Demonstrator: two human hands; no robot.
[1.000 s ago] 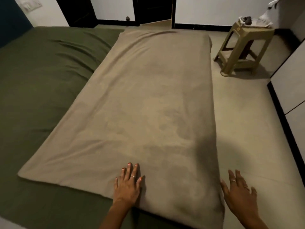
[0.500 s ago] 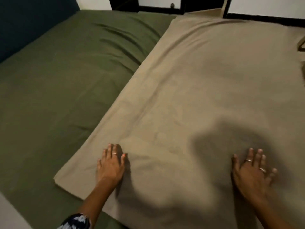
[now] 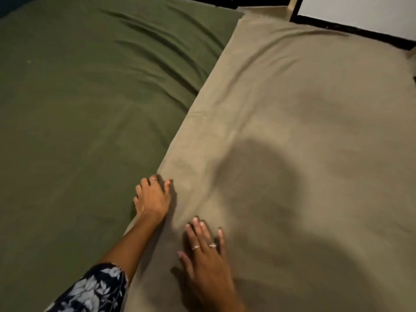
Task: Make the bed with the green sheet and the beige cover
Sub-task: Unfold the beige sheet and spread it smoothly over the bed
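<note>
grip loose: my left hand (image 3: 153, 200) curls at the beige cover's (image 3: 304, 131) long edge on the green sheet (image 3: 78, 109), right hand (image 3: 206, 255) flat on it, best pressing steadily while i draw that edge straight.

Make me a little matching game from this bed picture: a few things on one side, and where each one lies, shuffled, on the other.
Things:
1. green sheet
2. beige cover
3. left hand
4. right hand

Places:
A. flat on the beige cloth, fingers spread
B. at the edge where beige meets green
C. spread over the right part of the bed
D. bare on the left part, creased near the top

Pairs: 1-D, 2-C, 3-B, 4-A
</note>
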